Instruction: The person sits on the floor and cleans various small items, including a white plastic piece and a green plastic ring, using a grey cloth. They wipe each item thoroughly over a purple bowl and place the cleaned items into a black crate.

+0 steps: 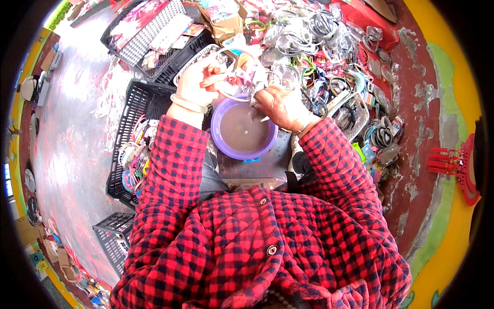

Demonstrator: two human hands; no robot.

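Observation:
In front of me, above a purple basin point(216, 135) of murky water, my hands hold a white hoop that looks like a headband point(232, 97). My left hand point(199, 80) has its fingers curled in at the hoop's left side. My right hand point(284, 106) is closed round the opposite side, with a wet-looking grey cloth point(255, 93) bunched in its grip. A pink ornament point(244, 77) shows between the hands; whether it is fixed to the hoop I cannot tell.
Left of the basin stands a black crate point(119, 152) of headbands. More crates point(159, 33) of packaged goods lie beyond it. A large heap of hair bands and plastic bags point(303, 38) spreads at the far right, around a white basket point(358, 121). A red tassel ornament point(465, 170) hangs at right.

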